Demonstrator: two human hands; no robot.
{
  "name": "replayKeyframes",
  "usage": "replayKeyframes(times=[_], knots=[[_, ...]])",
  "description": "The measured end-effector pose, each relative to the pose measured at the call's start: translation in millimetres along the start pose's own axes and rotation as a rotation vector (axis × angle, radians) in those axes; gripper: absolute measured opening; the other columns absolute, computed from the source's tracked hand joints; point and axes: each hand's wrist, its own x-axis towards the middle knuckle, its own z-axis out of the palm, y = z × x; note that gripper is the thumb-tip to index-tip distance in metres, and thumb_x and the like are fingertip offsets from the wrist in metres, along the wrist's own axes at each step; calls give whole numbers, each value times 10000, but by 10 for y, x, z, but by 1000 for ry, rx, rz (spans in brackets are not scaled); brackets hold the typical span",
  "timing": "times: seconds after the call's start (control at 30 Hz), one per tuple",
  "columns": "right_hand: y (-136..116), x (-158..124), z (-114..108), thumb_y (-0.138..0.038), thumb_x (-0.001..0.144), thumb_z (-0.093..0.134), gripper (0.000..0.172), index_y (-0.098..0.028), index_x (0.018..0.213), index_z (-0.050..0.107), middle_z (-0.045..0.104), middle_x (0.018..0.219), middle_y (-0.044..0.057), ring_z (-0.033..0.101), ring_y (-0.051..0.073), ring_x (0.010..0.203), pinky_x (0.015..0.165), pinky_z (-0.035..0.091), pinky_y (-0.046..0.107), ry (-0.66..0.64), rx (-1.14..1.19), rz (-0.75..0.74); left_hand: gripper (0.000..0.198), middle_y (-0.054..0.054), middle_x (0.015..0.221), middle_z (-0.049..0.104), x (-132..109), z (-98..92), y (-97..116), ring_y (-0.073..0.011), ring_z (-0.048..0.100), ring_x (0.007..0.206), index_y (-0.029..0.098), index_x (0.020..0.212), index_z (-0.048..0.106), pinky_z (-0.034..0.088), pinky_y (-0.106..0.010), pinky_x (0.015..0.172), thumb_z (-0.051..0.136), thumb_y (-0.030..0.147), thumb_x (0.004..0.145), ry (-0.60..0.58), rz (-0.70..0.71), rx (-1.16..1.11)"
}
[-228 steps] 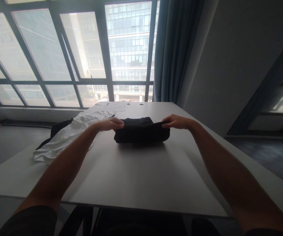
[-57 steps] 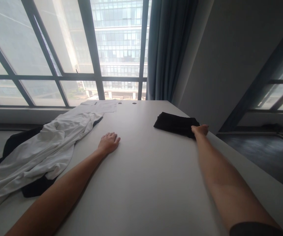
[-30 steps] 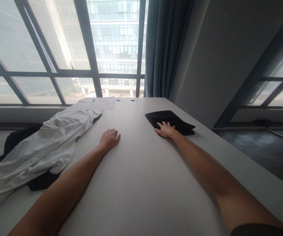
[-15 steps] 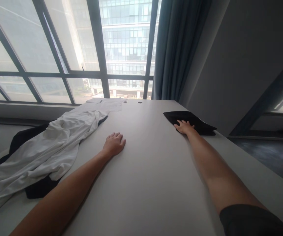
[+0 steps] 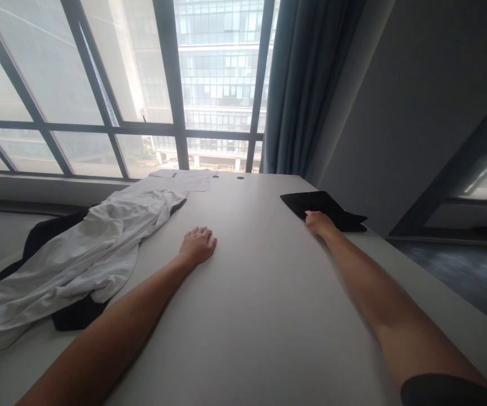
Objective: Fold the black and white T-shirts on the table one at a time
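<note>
Head view: the right hand (image 5: 317,221) has slid back off the folded black cloth garment (image 5: 325,203) to its near edge, fingers bent, gripping nothing. The garment lies at the right side of the pale grey worktop (image 5: 251,304); I judge it put down. The left hand (image 5: 198,245) rests flat, fingers loosely apart.

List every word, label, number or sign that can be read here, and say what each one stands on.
No text here can be read.
Paper sheets at the far end of the table: faint marks, too small to read.
Folded black cloth by the right hand: no label or print shows.
White garment: no print shows.
</note>
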Motion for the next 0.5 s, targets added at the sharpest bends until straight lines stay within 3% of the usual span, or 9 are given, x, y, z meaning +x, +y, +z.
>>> replayKeyframes(times=[0.23, 0.37, 0.43, 0.5], knots=[[-369, -162, -183, -231, 1001, 298, 483, -82, 1365, 578, 668, 1228, 223, 654, 313, 1118, 925, 476, 385, 127, -5, -58, 414, -115, 1463, 540, 0, 11, -13, -306, 438, 1384, 193, 1277, 632, 338, -456, 1130, 441, 404, 977, 0, -13, -23], [-510, -175, -293, -509, 993, 342, 587, -98, 1253, 670, 662, 1228, 231, 628, 360, 1141, 961, 466, 462, -60, -51, 61, 417, -123, 1462, 539, 17, 38, -27, -311, 437, 1381, 186, 1272, 635, 336, -457, 1128, 442, 404, 973, 9, 2, -22], [-500, -147, -288, -651, 958, 323, 730, -98, 1324, 629, 615, 1308, 241, 554, 398, 1237, 1044, 391, 556, -83, -74, 107, 416, -126, 1463, 537, 27, 49, -36, -309, 435, 1380, 188, 1268, 637, 333, -457, 1128, 441, 404, 972, 16, 7, -27], [-422, -110, -215, -696, 951, 260, 808, -111, 1448, 513, 514, 1439, 240, 429, 415, 1358, 1115, 253, 643, 23, -75, 128, 416, -127, 1464, 535, 30, 55, -41, -308, 435, 1379, 192, 1269, 636, 330, -459, 1128, 443, 406, 970, 18, 8, -33]])
